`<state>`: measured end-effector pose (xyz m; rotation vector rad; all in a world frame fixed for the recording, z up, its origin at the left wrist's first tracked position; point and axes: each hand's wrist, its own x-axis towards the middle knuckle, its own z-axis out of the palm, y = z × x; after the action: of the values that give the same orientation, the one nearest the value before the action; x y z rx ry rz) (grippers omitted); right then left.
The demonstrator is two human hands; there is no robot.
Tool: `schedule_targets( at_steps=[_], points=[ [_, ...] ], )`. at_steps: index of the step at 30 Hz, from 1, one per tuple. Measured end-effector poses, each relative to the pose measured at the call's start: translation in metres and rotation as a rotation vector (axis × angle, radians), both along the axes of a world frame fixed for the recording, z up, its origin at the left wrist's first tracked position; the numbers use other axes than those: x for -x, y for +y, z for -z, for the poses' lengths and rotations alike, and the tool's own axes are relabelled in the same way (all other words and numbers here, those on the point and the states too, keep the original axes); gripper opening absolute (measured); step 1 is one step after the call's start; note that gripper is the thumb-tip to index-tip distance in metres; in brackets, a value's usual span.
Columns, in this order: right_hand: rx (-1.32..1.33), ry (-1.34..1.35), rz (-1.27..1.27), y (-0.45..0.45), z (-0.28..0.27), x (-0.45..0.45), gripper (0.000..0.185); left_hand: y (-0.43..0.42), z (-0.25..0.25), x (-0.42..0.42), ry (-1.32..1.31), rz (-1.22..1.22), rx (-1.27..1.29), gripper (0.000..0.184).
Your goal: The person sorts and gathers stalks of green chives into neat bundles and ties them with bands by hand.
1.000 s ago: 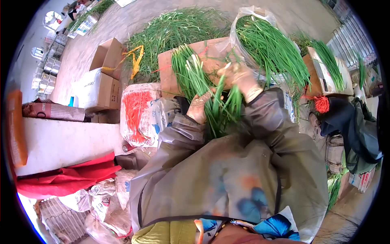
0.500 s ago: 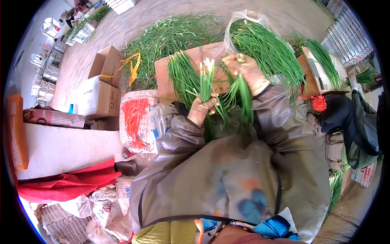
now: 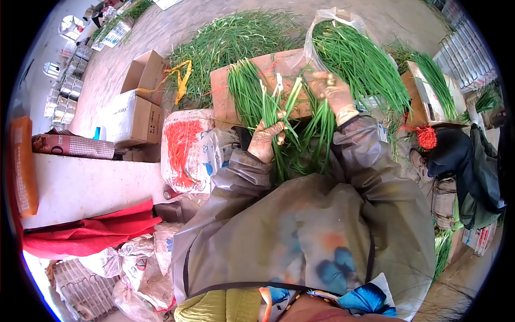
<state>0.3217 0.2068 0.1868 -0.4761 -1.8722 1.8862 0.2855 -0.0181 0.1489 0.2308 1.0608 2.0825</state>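
My left hand (image 3: 266, 140) is closed around a bunch of green chives (image 3: 272, 110), their pale stem ends pointing up. A few stems in that bunch lean right toward my right hand (image 3: 337, 94). The fingers of the right hand are curled, and loose chives (image 3: 321, 129) hang just below it; its grip is partly hidden. Beneath both hands is a cardboard sheet (image 3: 219, 88), on which another pile of chives (image 3: 244, 91) lies to the left.
A large heap of chives (image 3: 230, 45) lies on the floor beyond. More chives fill a clear plastic bag (image 3: 354, 22) at right. Red ties (image 3: 179, 150) rest on a white sack (image 3: 206, 126) at left, near cardboard boxes (image 3: 147, 115). Another person's dark-clothed leg (image 3: 448, 150) is at right.
The stems in my left hand have fanned out, with some now tilting right. My right hand's fingers have shifted slightly, and the whole view has moved a little.
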Motion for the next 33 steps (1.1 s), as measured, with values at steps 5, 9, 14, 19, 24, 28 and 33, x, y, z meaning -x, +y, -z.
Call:
schedule_targets(
  at_steps=[5,9,14,19,24,28,33],
  points=[
    [-0.007,0.028,-0.100,-0.016,-0.057,-0.017,0.007,-0.001,-0.003,-0.001,0.012,0.057,0.024,0.025],
    [-0.132,0.017,-0.233,0.009,0.016,0.010,0.013,-0.005,-0.018,-0.006,0.030,0.304,-0.020,0.042],
    [0.134,0.018,-0.500,-0.045,-0.036,-0.006,0.026,-0.007,-0.018,-0.009,0.064,0.342,0.193,0.049],
    [0.249,0.085,-0.492,-0.044,-0.022,-0.002,0.027,-0.010,-0.024,-0.011,0.065,0.426,0.124,0.064],
    [0.301,0.160,-0.300,-0.067,-0.025,-0.010,0.044,-0.010,-0.020,-0.009,-0.023,0.596,0.030,0.061],
    [0.208,-0.112,-0.313,-0.054,-0.009,-0.009,0.038,0.001,-0.023,-0.012,-0.094,0.379,0.056,0.058],
    [-0.090,-0.062,-0.172,-0.059,0.009,-0.003,0.038,0.020,-0.015,-0.008,0.008,0.071,0.083,0.035]
  ],
)
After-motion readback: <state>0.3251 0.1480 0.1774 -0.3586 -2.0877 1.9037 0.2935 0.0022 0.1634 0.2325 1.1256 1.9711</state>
